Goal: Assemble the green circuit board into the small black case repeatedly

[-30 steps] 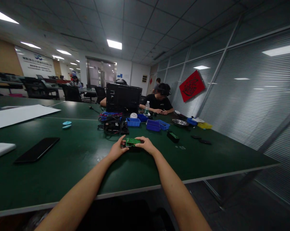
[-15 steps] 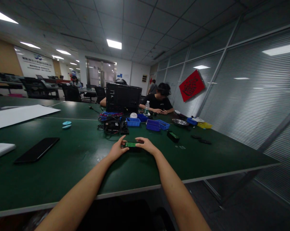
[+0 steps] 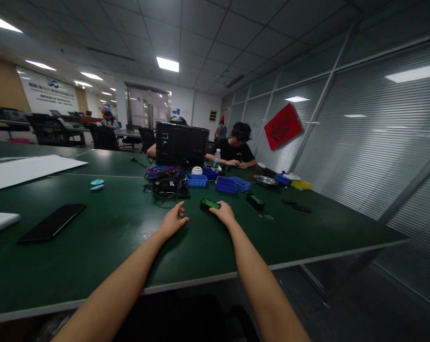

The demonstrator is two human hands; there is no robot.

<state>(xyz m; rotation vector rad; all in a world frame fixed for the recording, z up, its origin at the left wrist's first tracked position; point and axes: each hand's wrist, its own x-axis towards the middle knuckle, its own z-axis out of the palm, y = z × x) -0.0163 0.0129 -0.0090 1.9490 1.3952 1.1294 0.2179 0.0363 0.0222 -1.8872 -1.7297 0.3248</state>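
The small black box (image 3: pixel 209 204) with a green board inside lies flat on the green table (image 3: pixel 129 247), a little in front of both hands. The right hand (image 3: pixel 224 214) reaches to its near right corner and the fingertips touch it. From this angle I cannot tell if its grip closes on the box or only rests against it. The left hand (image 3: pixel 172 222) is apart from the box, low over the table, with a wide and empty grip and the thumb pointing forward.

As I judge it, the board is already seated in the box, because the green face sits level within the black rim. No cover is seen over it, so this part looks not yet done.

A second box of the same kind (image 3: pixel 255 201) lies near, to the right. Further back are blue trays (image 3: pixel 229 184) and a bundle of cables (image 3: pixel 164 186). A dark phone (image 3: pixel 52 228) lies well apart on the left. Another person (image 3: pixel 236 151) works at the far side.
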